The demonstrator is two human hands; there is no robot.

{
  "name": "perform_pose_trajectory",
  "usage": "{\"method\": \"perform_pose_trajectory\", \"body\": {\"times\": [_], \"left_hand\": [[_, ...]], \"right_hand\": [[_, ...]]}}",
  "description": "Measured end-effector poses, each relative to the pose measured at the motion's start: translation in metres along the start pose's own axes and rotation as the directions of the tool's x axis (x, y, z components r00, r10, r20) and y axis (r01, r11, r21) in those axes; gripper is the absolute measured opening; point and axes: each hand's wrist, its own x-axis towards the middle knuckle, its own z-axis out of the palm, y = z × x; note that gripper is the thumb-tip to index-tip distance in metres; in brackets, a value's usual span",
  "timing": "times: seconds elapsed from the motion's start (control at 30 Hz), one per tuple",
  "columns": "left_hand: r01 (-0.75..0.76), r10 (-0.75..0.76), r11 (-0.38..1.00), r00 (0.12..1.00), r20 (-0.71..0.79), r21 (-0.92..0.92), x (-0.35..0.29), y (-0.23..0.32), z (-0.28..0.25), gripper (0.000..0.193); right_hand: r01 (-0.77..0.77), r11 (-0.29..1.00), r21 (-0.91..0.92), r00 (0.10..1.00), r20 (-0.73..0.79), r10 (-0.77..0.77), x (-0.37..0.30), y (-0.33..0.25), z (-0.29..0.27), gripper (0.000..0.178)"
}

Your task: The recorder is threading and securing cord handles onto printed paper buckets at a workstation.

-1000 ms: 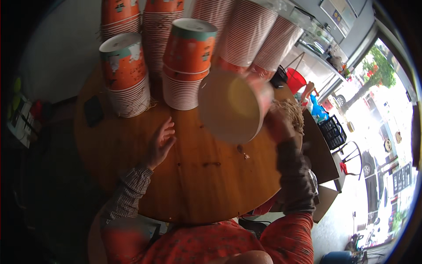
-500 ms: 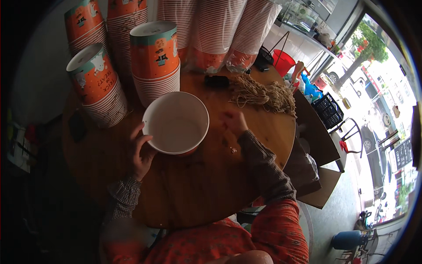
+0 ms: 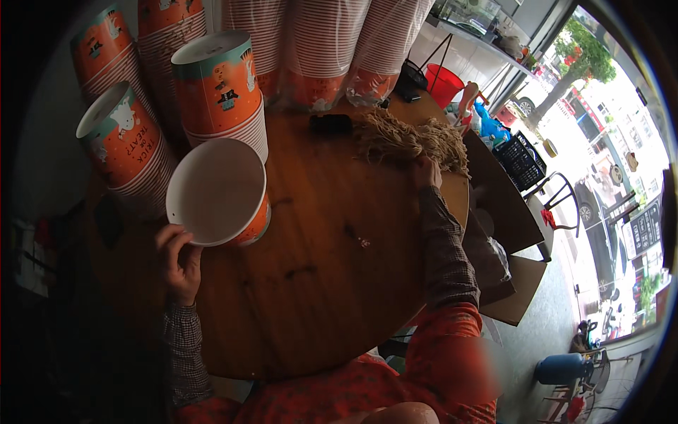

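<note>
Across the left end of the wooden desk [image 3: 321, 311], from where I stand, orange paper buckets [image 3: 131, 152] rise in upside-down nested stacks. Next comes the person's left hand [image 3: 180, 267], its fingers bent close around the near rim of a white-lined bucket [image 3: 215, 191]; how firmly, I can't judge. That bucket is mouth up in front of the stacks, orange showing on its outer side. Plastic-wrapped stacks [image 3: 325, 49] stand farther back, a small dark object [image 3: 330, 124] lying before them. Then a tangled bundle of tan strands [image 3: 417, 141] spreads rightward, the right hand [image 3: 427, 172] at its near edge. I can't tell how far those fingers part, or whether they have any strands.
</note>
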Motion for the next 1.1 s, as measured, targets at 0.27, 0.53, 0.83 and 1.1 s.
{"method": "perform_pose_trajectory", "body": {"times": [0.27, 0.53, 0.83, 1.1], "left_hand": [[0.016, -0.019, 0.999, 0.998, 0.062, 0.041, -0.001, 0.002, 0.002, 0.025], [0.009, -0.004, 0.995, 0.999, -0.052, 0.098, -0.001, 0.016, 0.006, 0.036], [0.029, 0.008, 0.975, 0.986, 0.165, -0.222, -0.004, 0.094, 0.050, 0.028], [0.524, -0.268, 0.676, 0.829, 0.490, -0.518, 0.026, 0.133, 0.109, 0.037]], "right_hand": [[0.359, 0.921, 0.150, 0.927, 0.053, -0.370, -0.042, -0.006, 0.009, 0.017], [-0.003, 0.993, -0.121, 0.996, -0.086, -0.007, -0.028, -0.028, -0.007, 0.026], [0.343, 0.894, 0.289, 0.811, 0.390, -0.437, -0.100, -0.059, -0.016, 0.025], [0.374, 0.577, 0.726, 0.593, 0.292, -0.751, -0.161, -0.130, -0.079, 0.011]]}}
